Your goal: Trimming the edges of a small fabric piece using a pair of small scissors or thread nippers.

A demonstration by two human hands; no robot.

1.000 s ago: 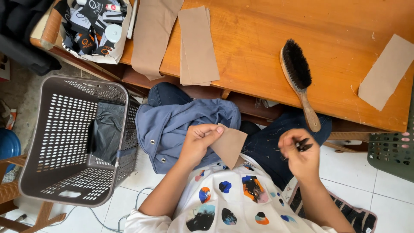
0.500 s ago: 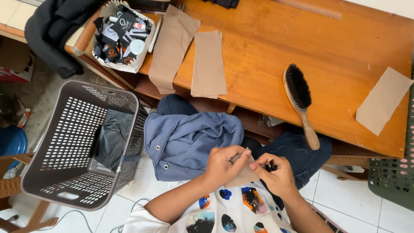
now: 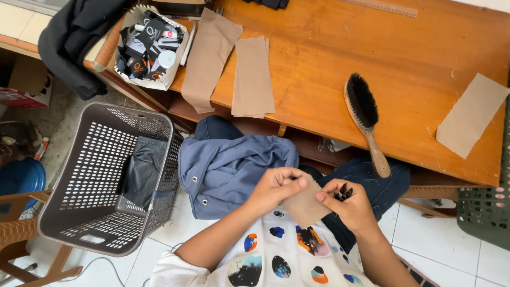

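Note:
Over my lap, my left hand (image 3: 274, 187) and my right hand (image 3: 349, 206) both pinch a small brown paper piece (image 3: 304, 204) between them. My right hand also has small black items (image 3: 343, 192) tucked in its fingers. A blue-grey garment (image 3: 228, 169) lies on my lap just left of the hands, beside my dark jeans (image 3: 372, 183). The hands sit below the front edge of the wooden table (image 3: 340, 58).
On the table lie a wooden brush with black bristles (image 3: 365, 118), brown paper strips (image 3: 252, 77) and another brown sheet (image 3: 470, 114). A white bag of black tags (image 3: 150, 47) sits at its left corner. A grey laundry basket (image 3: 101, 175) stands on the left, a green crate (image 3: 486, 210) on the right.
The camera view has shifted and my hands have come together. The brown paper piece is now held flat between both hands instead of mostly by the left.

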